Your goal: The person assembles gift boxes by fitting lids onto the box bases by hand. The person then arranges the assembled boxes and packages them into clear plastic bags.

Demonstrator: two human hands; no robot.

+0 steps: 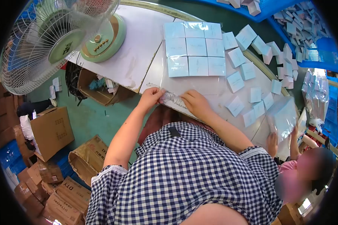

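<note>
A clear plastic bag (157, 73) lies flat on the table with several small pale-blue boxes (196, 47) inside, set in three rows of three. Its crinkled near edge runs along the table's front. My left hand (152, 98) pinches that edge at its left corner, fingers closed. Farther right along the same edge, my right hand (196, 103) has its fingers bent and pressed on the plastic. Loose pale-blue boxes (235, 82) are scattered on the table to the right of the bag.
A green fan (103, 37) stands at the table's left. Below it is an open carton (97, 92) with scraps. Brown cartons (52, 129) fill the floor at left. Another person's hands (272, 144) hold a clear bag (282, 118) at right. Blue crates (325, 56) with boxes stand behind.
</note>
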